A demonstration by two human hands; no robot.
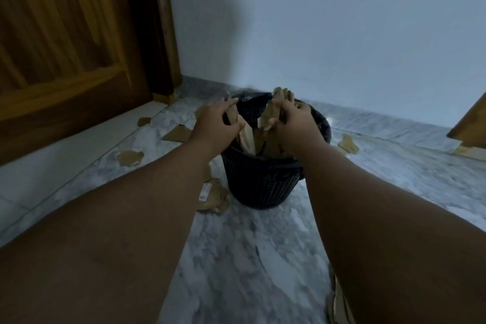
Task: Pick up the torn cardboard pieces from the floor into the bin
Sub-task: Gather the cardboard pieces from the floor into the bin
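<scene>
A black mesh bin (265,184) stands on the marble floor near the wall, with brown cardboard pieces (271,147) inside it. Over its rim my left hand (215,123) grips a torn cardboard piece (246,134) that points down into the bin. My right hand (294,121) is closed on a bunch of torn pieces (273,110) above the opening. More torn pieces lie on the floor: one with a white label (213,197) at the bin's left foot, others at the left (130,158) (176,134) and one at the right (348,143).
A wooden door (65,47) and its frame stand at the left, a pale wall behind the bin. A wooden edge (468,123) juts in at the right. Cardboard also lies at the bottom right (339,305), beside my right forearm.
</scene>
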